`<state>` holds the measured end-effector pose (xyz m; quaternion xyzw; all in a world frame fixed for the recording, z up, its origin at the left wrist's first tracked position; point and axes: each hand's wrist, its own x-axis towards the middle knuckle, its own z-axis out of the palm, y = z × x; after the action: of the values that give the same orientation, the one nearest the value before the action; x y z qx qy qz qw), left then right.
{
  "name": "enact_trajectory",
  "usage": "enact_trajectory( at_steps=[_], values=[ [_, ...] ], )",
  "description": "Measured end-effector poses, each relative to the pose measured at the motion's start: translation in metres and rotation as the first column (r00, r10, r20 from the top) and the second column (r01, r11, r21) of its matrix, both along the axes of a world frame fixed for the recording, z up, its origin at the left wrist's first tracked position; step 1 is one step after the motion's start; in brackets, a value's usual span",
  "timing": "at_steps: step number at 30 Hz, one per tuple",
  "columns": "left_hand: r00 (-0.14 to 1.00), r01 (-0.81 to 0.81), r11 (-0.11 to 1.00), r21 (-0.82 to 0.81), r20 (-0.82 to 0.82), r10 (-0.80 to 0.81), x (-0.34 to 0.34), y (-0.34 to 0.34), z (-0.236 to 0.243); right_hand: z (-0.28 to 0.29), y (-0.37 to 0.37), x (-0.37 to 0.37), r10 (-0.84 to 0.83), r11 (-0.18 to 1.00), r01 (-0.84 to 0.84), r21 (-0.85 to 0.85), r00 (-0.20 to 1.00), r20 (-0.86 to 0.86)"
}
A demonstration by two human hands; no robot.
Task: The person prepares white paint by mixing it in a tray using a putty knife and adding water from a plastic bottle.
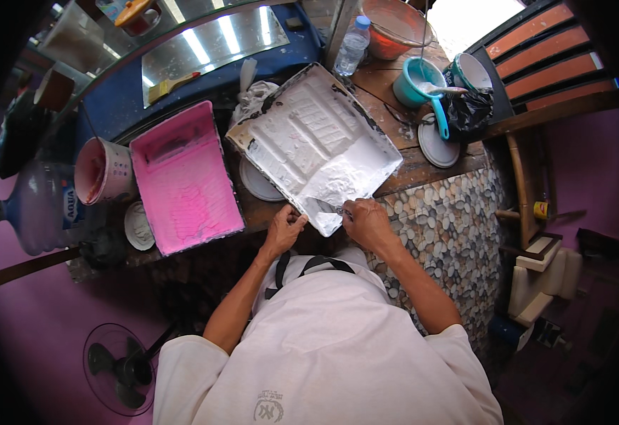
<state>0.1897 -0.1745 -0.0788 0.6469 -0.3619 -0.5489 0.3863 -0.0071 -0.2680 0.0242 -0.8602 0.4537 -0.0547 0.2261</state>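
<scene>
A white paint tray (309, 113) with raised ribs lies tilted over the table's near edge, wet white paint (341, 177) pooled toward its near end. My left hand (285, 228) is closed on the tray's near left rim, thumb and fingers at the edge. At the near right corner, my right hand (367, 222) is closed with its fingers bent down over the tray. Something small and dark shows by its fingertips in the paint; what it is I cannot make out. Left of it rests a pink paint tray (189, 191) with pink paint spread inside.
A paint-smeared pail (104, 170) and a large clear water jug (36, 205) stand at the left. A brush (171, 86) lies on a shiny sheet (252, 32) at the back. Right of the white tray are a teal dipper (419, 81), a lid (438, 145) and a water bottle (352, 48).
</scene>
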Motion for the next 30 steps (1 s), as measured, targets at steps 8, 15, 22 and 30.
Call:
enact_trajectory(
  at_steps=[8,15,22,30],
  values=[
    [1.000,-0.025,1.000,-0.005,-0.016,0.025,-0.002,0.001,-0.005,0.004,-0.052,-0.038,-0.129,0.988,0.120,-0.100,0.987,-0.093],
    [1.000,-0.001,1.000,-0.005,0.011,0.002,-0.002,0.001,-0.006,0.007,-0.062,-0.054,-0.167,0.936,0.142,-0.322,0.985,-0.051],
    [1.000,-0.023,0.999,-0.025,-0.016,0.022,-0.001,0.001,-0.010,0.007,-0.040,-0.047,-0.062,0.985,0.038,-0.167,0.988,-0.138],
    [1.000,-0.024,0.999,-0.020,0.000,0.024,-0.002,0.001,-0.011,0.000,-0.032,-0.045,-0.049,0.983,0.026,-0.182,0.991,-0.124]
  ],
)
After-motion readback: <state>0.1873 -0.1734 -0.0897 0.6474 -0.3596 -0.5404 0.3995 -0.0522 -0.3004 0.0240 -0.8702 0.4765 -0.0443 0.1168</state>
